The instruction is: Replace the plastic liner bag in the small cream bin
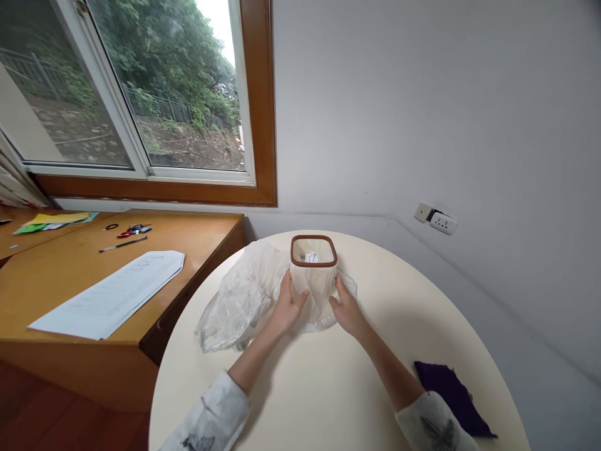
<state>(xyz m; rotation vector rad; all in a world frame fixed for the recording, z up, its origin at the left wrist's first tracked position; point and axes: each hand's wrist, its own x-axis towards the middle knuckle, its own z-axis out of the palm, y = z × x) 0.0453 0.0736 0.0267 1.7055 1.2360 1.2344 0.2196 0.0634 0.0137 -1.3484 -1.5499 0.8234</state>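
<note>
A small white trash bin (313, 280) with a brown rim (314, 264) stands on the round table, lined with a thin white plastic bag. Crumpled white paper (310, 257) shows inside it. My left hand (287, 307) holds the bin's left side through the liner, thumb toward the front. On the opposite side my right hand (346, 308) grips the bin and the plastic around it. The clear-white plastic bag (237, 300) spreads loosely over the table to the left and around the bin's base. Some fingertips are hidden by the bin and plastic.
A purple cloth (448, 398) lies at the right of the cream round table (319, 388). The wooden desk (206, 228) on the left bears paper sheets (115, 294), a pen (123, 244), keys (134, 231) and coloured papers (56, 219). Wall sockets (442, 222) are at right.
</note>
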